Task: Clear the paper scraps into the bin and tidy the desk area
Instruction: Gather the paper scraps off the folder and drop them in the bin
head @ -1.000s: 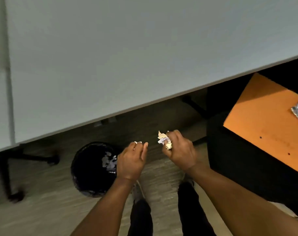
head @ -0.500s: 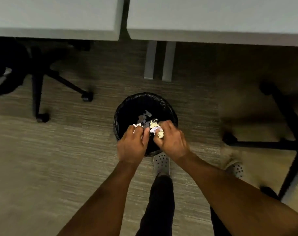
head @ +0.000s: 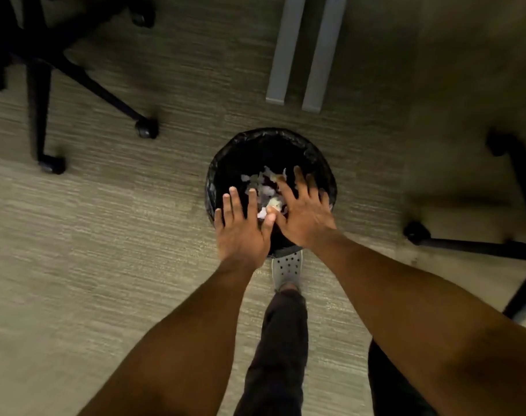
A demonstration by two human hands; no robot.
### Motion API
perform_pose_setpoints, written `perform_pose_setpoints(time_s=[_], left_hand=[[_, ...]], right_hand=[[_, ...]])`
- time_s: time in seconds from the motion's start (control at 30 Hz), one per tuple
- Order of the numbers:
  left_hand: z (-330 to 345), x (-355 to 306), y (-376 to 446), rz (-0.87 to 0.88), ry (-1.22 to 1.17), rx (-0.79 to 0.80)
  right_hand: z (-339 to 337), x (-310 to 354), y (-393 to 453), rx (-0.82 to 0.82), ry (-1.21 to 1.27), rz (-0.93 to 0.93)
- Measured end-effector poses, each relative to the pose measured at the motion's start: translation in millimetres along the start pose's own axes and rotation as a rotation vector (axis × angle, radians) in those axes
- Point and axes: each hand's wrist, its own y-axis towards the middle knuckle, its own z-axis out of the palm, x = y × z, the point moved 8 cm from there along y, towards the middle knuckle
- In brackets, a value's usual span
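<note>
1. Nearest the camera, two bare forearms reach forward and down over a dark trouser leg and a grey perforated shoe (head: 288, 267) whose toe touches the near wall of the bin.
2. The left hand (head: 243, 232) is spread flat, palm down, fingers straight and parted, with nothing in it. It hangs over the bin's near-left rim, partly above the carpet.
3. The right hand (head: 304, 213) is likewise splayed wide and holds nothing. It sits more squarely over the bin's mouth, its thumb almost touching the left thumb.
4. The paper scraps (head: 263, 189) lie directly below and just beyond both sets of fingertips, inside the bin (head: 324, 172), a round black-lined container standing upright. Some pieces look blurred, and whether they are falling or settled I cannot tell.
5. The relation that matters: the scraps are straight under the open palms, within the rim, and the right hand is the nearer to them. Judging by this, the drop looks done and the hands are free to go back for more.
6. The bin stands on striped beige carpet (head: 105, 235), with no stray scraps visible around it.
7. Farther out, black chair bases with castors (head: 146, 128) stand left and right, and two pale desk legs (head: 297, 52) rise beyond the bin.
</note>
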Motion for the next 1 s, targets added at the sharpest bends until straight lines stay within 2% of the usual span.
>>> perform_pose_setpoints(time_s=[0.27, 0.57, 0.8, 1.0], left_hand=[[0, -1, -13, 0.036, -0.033, -0.011], [-22, -26, -30, 0.097, -0.042, -0.075], [-55, -79, -72, 0.248, -0.058, -0.112], [-108, -147, -117, 0.383, -0.118, -0.188]], right_hand=[[3, -3, -16, 0.011, 0.033, -0.017], [-25, -11, -46, -0.063, 0.112, 0.010], [-64, -45, -108, -0.085, 0.199, 0.132], [-130, -79, -176, -0.223, 0.326, 0.239]])
